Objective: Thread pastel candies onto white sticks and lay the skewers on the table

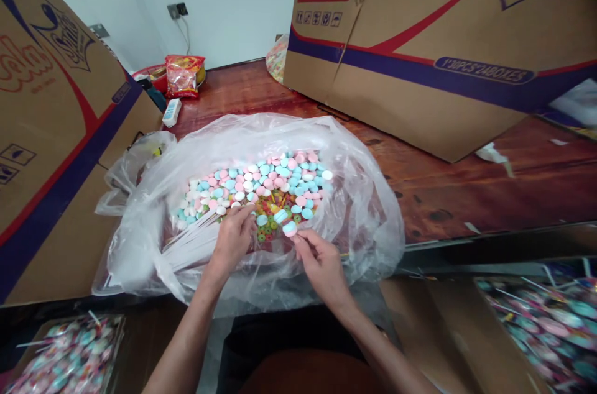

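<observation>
Glossy, red-brown wood grain is shown on the table (415, 186), which is backed by a smooth, pale wall (237, 2). Its two sides are flanked by printed cardboard boxes, a left carton (107, 189) and a right carton (410, 96), both flat-faced and sharp-edged. Between them a crinkled, translucent plastic bag (373, 220) is spread open. Its middle is filled with smooth, rounded candy discs (275, 173) in pink, white and pale blue; below these, small green, yellow and red rings (267, 233) are clustered, and to the left thin, straight white sticks (193, 242) are bunched. One blue-and-white disc (290, 229) is pinched at the fingertips of the right hand (321, 260), raised just in front of the rings. The left hand (234, 235) is held with bent fingers between the sticks and the rings; whether anything is gripped there cannot be told. The hands are kept apart, with the pinched disc lying between them, nearer the right.
</observation>
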Motion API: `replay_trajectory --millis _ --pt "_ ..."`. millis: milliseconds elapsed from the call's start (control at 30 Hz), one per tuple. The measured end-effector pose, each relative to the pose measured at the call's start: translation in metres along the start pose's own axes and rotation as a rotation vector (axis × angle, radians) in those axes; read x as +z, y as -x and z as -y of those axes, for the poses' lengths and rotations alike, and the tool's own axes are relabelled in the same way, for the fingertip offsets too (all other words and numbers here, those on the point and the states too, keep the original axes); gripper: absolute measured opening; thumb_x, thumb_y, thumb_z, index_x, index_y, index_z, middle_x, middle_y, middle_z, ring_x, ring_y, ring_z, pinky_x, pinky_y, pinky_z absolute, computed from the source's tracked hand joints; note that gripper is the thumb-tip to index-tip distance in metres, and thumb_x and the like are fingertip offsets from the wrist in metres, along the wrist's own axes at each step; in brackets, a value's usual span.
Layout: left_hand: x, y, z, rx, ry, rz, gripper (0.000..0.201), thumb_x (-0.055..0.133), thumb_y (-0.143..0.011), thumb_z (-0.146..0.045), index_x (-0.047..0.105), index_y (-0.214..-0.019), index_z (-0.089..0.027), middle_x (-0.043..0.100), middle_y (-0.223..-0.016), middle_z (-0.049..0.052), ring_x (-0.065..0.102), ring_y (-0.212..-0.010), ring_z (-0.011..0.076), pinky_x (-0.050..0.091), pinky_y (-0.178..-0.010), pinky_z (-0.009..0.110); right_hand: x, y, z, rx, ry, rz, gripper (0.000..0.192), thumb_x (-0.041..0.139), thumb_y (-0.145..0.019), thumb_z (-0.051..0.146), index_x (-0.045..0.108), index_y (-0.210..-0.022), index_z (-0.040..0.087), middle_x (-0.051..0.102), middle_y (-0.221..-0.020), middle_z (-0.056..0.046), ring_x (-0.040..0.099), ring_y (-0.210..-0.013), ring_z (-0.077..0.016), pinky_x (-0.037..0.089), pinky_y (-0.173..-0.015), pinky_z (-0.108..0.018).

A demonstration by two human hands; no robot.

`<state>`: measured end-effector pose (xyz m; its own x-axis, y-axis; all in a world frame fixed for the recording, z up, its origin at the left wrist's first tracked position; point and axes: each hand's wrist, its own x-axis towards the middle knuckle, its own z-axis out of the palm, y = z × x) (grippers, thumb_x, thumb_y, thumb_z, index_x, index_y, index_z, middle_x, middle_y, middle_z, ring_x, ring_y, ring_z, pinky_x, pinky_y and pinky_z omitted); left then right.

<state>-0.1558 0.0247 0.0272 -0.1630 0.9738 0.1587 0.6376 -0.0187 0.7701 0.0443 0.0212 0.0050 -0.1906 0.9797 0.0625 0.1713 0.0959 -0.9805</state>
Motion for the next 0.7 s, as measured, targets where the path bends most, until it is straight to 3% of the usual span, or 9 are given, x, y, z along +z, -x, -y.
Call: replay_trajectory --millis 167,267,467,700 --pt "-0.010 0.013 -0.009 0.120 -0.020 0.005 0.038 0.042 -0.092 -0.010 0.066 -0.121 -0.017 0.068 -0.112 0.012 0.069 -0.081 0.0165 0.055 -0.074 0.030 0.000 -0.001 -0.002 0.008 -0.010 -0.015 0.027 0.054 -0.093 0.038 0.062 -0.077 0.018 0.048 -0.057 0.004 0.046 -0.050 -0.0106 0.036 -0.050 -0.022" --pt "-0.008 0.020 -0.014 0.189 -0.098 -0.027 0.031 0.048 -0.093 -0.012 0.068 -0.115 -0.019 0.067 -0.108 0.010 0.067 -0.090 0.0188 0.054 -0.078 0.030 0.000 -0.001 -0.004 0.008 -0.010 -0.007 0.027 0.053 -0.094 0.038 0.062 -0.078 0.017 0.048 -0.057 0.004 0.046 -0.050 -0.0106 0.036 -0.050 -0.022" --pt "0.010 0.034 -0.015 0.158 -0.198 0.001 0.008 0.062 -0.089 -0.015 0.067 -0.094 -0.018 0.060 -0.094 0.006 0.063 -0.083 0.0181 0.053 -0.076 0.030 0.000 0.001 -0.005 -0.009 0.011 -0.001 0.027 0.051 -0.096 0.037 0.064 -0.083 0.017 0.049 -0.058 0.004 0.047 -0.051 -0.0109 0.037 -0.051 -0.022" --pt "0.027 0.046 -0.013 0.198 -0.302 0.063 0.016 0.054 -0.091 -0.011 0.066 -0.098 -0.019 0.053 -0.118 0.011 0.063 -0.086 0.0184 0.055 -0.080 0.034 0.000 0.000 -0.004 -0.009 0.019 0.004 0.027 0.049 -0.096 0.037 0.063 -0.083 0.017 0.049 -0.059 0.004 0.046 -0.052 -0.0108 0.037 -0.051 -0.022"
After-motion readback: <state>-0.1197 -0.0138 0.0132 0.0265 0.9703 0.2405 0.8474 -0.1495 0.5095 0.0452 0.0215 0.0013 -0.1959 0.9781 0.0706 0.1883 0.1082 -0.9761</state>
